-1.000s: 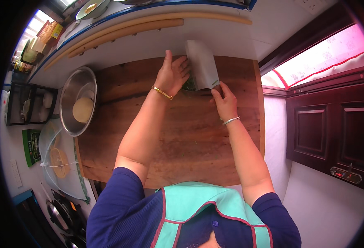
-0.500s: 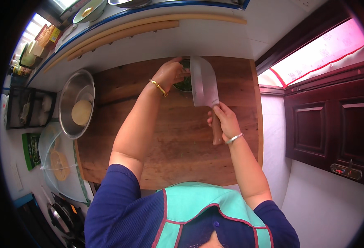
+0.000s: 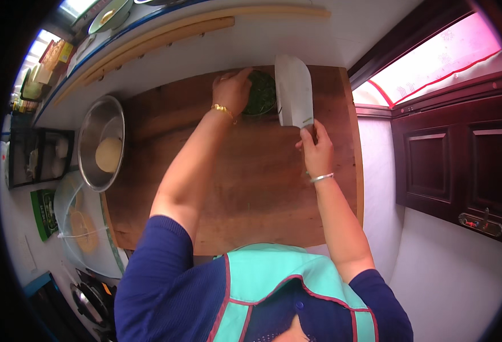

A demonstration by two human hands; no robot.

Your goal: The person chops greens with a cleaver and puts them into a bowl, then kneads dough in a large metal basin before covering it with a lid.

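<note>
In the head view, the person's left hand (image 3: 232, 91) is resting on a heap of chopped dark green leaves (image 3: 261, 94) at the far edge of a large brown wooden chopping board (image 3: 251, 188), its fingers (image 3: 241, 74) curled together over the near-left side of the heap and pressing on it. The right hand (image 3: 315, 149) is gripping the handle of a broad steel cleaver with a pale rectangular blade (image 3: 294, 91), fingers clamped round the handle, and the blade is standing just beside the greens on their right, its flat side turned up toward the camera. A round steel bowl holding a pale lump of dough (image 3: 108, 154) is sitting at the board's left edge, well apart from both hands, and a clear domed cover (image 3: 80, 228) is lying nearer the person on the white bench (image 3: 296, 40).

The step in hand is, I judge, gathering and chopping the greens: the left hand is bunching the heap while the blade is waiting alongside. The next move is calling for the cleaver to come down edge first on the heap, with the left fingertips tucked back clear of the blade, since they are lying close to it
</note>
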